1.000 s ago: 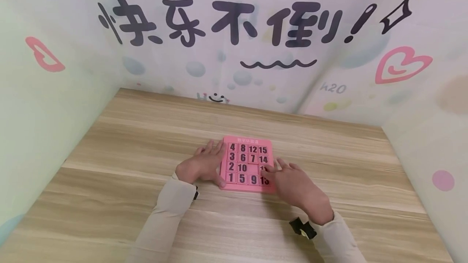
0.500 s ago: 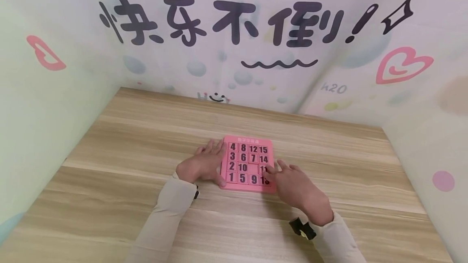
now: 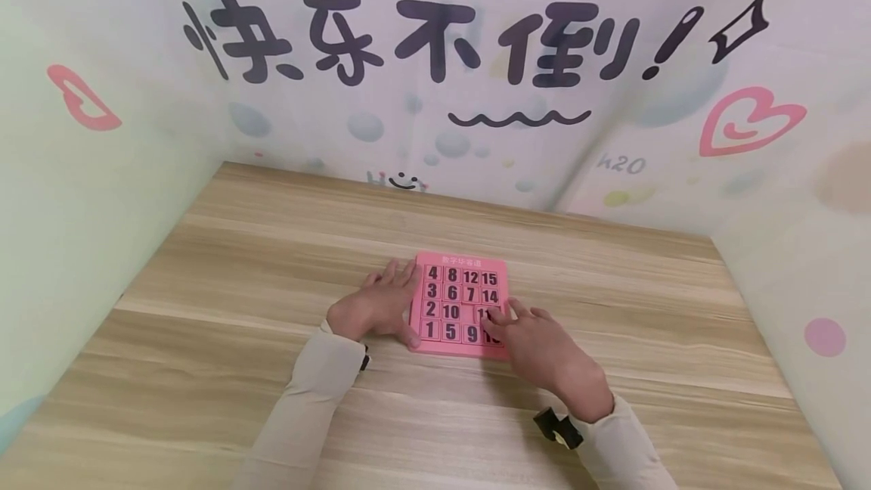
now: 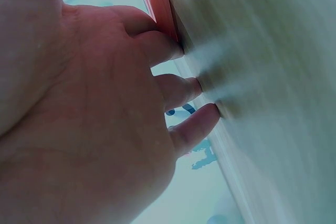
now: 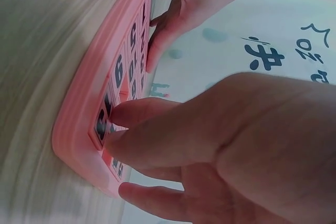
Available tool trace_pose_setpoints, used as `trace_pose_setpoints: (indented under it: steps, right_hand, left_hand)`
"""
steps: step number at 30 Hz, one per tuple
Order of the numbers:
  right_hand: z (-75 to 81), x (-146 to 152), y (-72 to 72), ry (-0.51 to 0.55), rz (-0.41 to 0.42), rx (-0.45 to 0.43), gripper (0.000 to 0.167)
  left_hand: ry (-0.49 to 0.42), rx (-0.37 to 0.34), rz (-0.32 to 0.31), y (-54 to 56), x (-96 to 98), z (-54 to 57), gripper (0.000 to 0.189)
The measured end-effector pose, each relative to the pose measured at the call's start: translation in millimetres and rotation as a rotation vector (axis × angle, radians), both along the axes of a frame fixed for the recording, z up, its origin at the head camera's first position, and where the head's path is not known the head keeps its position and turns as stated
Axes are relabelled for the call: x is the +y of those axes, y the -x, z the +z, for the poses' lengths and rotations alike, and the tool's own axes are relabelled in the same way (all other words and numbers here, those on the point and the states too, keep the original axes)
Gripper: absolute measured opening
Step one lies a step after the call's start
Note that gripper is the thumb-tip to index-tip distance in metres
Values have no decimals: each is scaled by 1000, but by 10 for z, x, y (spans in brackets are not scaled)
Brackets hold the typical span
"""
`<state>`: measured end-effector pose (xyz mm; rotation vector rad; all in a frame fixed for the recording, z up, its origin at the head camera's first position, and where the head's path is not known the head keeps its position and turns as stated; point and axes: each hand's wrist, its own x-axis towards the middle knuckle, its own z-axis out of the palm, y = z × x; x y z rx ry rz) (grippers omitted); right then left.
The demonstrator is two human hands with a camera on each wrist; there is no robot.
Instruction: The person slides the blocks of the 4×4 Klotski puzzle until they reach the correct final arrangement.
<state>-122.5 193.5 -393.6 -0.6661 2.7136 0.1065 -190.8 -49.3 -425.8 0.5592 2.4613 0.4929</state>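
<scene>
A pink number slide puzzle (image 3: 452, 352) lies flat on the table, its square tiles printed with black numbers. My left hand (image 3: 381, 307) rests along the puzzle's left edge, the thumb at the near left corner. In the left wrist view, several fingertips (image 4: 197, 121) touch the tabletop beside the pink edge. My right hand (image 3: 547, 346) reaches in from the right, its thumb and a finger pressing on the 11 tile (image 3: 481, 313). That tile stands partly in the gap between the 10 tile (image 3: 450, 312) and the right column. The right fingers partly cover the 13 tile.
The puzzle sits near the middle of a wood-grain table (image 3: 286, 225). A printed cloth wall (image 3: 340, 150) with large dark characters borders the table at the back. Side walls stand at left and right.
My right hand has moved slightly left, and the 11 tile has slid left with it, narrowing the gap beside the 10. My left hand has stayed in place.
</scene>
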Motion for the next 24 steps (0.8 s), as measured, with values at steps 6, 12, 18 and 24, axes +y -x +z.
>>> trace_pose_setpoints:
  steps: [6, 12, 18, 24]
  right_hand:
    - [-36, -19, 3, 2, 20, 8, 56]
    - [-62, -47, -2, -3, 35, 18, 53]
    - [-99, -85, -14, 9, 50, 42, 51]
    - [-120, -115, -19, 19, 51, 66, 48]
  left_hand:
    - [-5, -5, 2, -6, -1, 18, 124]
    - [-2, -3, 0, -11, 0, 18, 123]
    - [6, -3, -4, -9, 5, 17, 123]
    - [-2, -4, -1, -9, 1, 18, 123]
